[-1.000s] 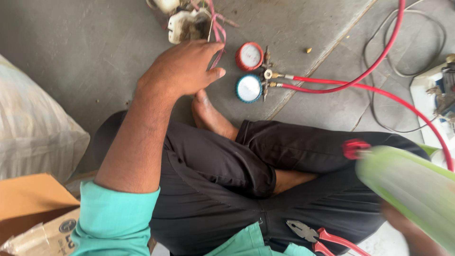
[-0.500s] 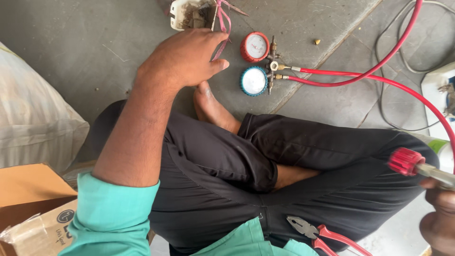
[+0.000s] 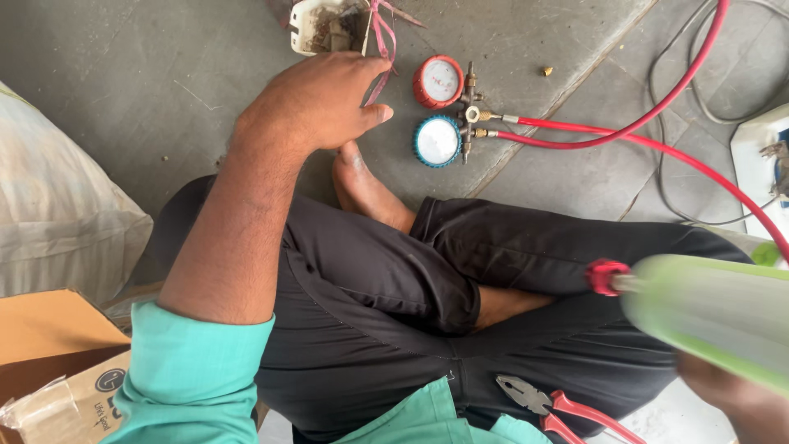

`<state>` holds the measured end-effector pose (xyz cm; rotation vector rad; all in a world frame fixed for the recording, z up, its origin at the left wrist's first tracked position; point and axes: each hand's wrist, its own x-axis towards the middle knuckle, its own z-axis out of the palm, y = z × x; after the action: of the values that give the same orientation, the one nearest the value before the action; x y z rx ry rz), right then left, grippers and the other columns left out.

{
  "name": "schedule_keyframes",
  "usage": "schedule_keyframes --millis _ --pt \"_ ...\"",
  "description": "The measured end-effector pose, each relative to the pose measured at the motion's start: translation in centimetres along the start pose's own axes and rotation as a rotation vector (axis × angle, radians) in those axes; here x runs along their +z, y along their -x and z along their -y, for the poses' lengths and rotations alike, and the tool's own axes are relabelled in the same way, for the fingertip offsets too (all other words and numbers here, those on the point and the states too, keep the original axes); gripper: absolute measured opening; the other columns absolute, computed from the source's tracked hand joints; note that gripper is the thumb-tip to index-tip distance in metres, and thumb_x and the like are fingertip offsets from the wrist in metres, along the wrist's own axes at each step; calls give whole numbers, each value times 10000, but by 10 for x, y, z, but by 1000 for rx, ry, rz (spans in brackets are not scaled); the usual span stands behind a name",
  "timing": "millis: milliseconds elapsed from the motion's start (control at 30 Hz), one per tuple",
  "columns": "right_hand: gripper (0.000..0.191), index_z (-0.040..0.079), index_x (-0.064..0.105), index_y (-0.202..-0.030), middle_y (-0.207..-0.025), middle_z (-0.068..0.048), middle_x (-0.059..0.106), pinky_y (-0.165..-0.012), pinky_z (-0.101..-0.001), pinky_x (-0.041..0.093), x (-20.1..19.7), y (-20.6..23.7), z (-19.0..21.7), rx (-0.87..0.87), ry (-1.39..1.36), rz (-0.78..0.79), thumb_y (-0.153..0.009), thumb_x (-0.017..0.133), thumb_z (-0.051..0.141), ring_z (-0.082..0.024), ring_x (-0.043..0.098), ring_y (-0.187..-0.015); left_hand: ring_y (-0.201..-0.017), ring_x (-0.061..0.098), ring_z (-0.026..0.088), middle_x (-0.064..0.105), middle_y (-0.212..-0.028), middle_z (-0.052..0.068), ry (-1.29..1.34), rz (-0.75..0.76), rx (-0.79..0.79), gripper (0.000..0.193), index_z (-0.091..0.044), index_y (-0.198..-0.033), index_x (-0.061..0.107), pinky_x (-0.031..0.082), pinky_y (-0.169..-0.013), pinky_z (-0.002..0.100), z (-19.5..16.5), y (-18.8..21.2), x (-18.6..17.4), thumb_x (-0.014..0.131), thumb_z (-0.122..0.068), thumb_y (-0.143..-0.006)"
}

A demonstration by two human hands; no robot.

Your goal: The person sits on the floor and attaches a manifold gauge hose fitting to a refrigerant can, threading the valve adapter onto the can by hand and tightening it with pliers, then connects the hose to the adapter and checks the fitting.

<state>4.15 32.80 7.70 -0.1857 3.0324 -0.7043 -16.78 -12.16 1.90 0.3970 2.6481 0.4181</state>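
I sit cross-legged on a grey floor. My left hand (image 3: 316,103) reaches forward, palm down, above my bare foot (image 3: 366,189). Its fingertips touch a pink strip (image 3: 380,37) that hangs from a dirty white plastic box (image 3: 308,20); whether it grips the strip is hidden. My right hand (image 3: 731,399), at the bottom right, holds a blurred light-green canister (image 3: 715,316) with a red valve cap (image 3: 606,276) pointing left over my knee. A gauge set, one red dial (image 3: 438,81) and one blue dial (image 3: 437,141), lies just right of my left hand.
Red hoses (image 3: 657,144) run from the gauges to the right. Red-handled pliers (image 3: 551,407) rest on my lap. A small brass fitting (image 3: 546,71) lies on the floor. A cardboard box (image 3: 49,362) and a pale sack (image 3: 57,214) stand at the left; a white unit (image 3: 760,177) sits at the right edge.
The green canister has swung left and further into view, its red cap now over my knee. My left hand has stayed by the pink strip.
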Motion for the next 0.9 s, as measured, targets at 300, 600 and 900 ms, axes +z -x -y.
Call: schedule_keyframes --millis 300,600,900 --pt "466 122 720 -1115 -932 -99 750 -690 -427 558 10 -30 -4 -17 4 -10 -688 732 309 -316 710 -847 -1264 569 314 604 -1387 99 19 25 8 617 -140 -1454 510 477 -1004 504 -1 -1 -2 683 -412 -928" --pt "494 126 723 -1124 -938 -102 755 -694 -428 560 55 -70 34 -140 264 305 -670 740 321 -320 715 -867 -1331 520 315 567 -1443 109 62 60 -15 639 -158 -1484 489 452 -1042 496 -2 2 -6 670 -419 -930" --pt "164 139 661 -973 -796 -80 719 -694 -453 574 90 -94 74 -151 384 515 -936 599 286 -320 712 -780 -1381 471 273 518 -1492 69 46 98 -91 652 -200 -1504 455 432 -1072 496 -7 2 -10 643 -458 -935"
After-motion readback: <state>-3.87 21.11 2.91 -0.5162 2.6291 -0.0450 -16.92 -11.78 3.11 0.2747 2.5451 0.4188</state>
